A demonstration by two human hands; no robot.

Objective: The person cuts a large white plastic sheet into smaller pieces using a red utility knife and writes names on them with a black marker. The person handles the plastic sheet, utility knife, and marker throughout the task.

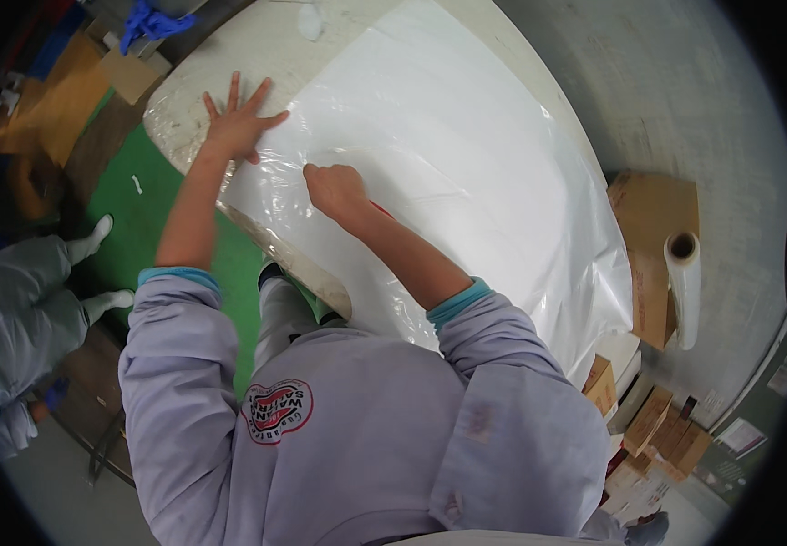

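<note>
A large sheet of shiny clear plastic film (430, 164) lies over the pale table, with creases and glare across it. My left hand (237, 126) is spread wide at the film's left edge, palm down, with nothing in its fingers. To its right, my right hand (334, 189) is closed in a fist over the film. A thin red object (381, 210) shows from under that wrist, and the closed fist seems to hold it. Its working end is hidden, so I cannot tell its exact kind.
Bare table (220, 73) shows at the far left, with a small whitish scrap (309, 22). Blue gloves (152, 23) lie beyond it. Cardboard boxes (653, 205) and a film roll (682, 291) stand right. Another person (25, 309) is at left on the green floor (138, 209).
</note>
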